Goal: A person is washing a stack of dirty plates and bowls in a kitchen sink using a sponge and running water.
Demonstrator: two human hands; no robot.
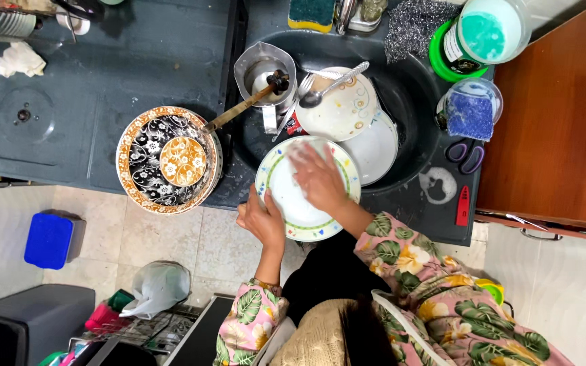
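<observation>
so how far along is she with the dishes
Looks done: patterned bowls stacked on the counter beside the sink. In hand: left hand holds a white plate by its rim while right hand rubs its face. Left: plates, spoon and metal pot in the sink.

Three pale round plates sit at the dark sink — a green-rimmed plate [306,217], a cream dotted plate [344,112], a plain white plate [378,152] — plus one patterned brown-and-black bowl [167,159], one metal spoon [330,87], one metal fork [291,108].
</observation>
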